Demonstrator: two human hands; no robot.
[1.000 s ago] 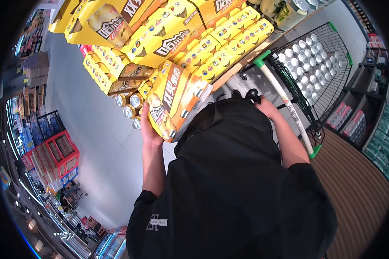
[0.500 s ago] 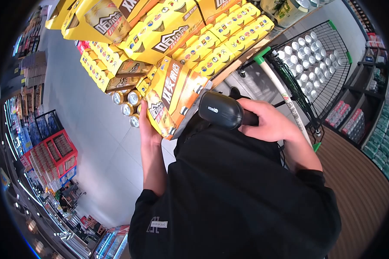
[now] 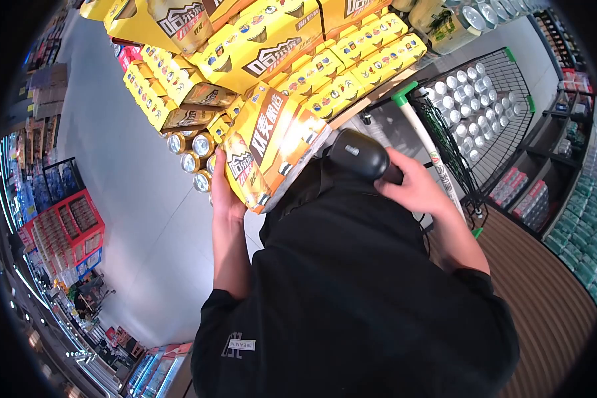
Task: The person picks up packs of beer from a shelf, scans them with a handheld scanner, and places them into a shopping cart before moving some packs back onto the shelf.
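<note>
In my left hand [image 3: 226, 192] is a yellow and brown carton [image 3: 272, 142] of cans, tilted, gripped at its near left side. The carton's far end is close to the stacked yellow cartons [image 3: 255, 56]. My right hand [image 3: 414, 186] is wrapped round the handle of a black handheld scanner [image 3: 358, 156], whose head lies just right of the carton without touching it. Gold cans [image 3: 191, 161] show their ends left of the carton, partly behind my left hand.
A shopping cart [image 3: 424, 126] with a green-capped handle and many silver-topped cans [image 3: 467, 106] stands at the right. Beyond it are dark shelves [image 3: 544, 159]. A red display bin [image 3: 73, 229] is on the left, on the grey floor [image 3: 132, 166].
My right hand and the scanner have moved a little right and up, away from the carton. The carton has shifted slightly in my left hand's hold.
</note>
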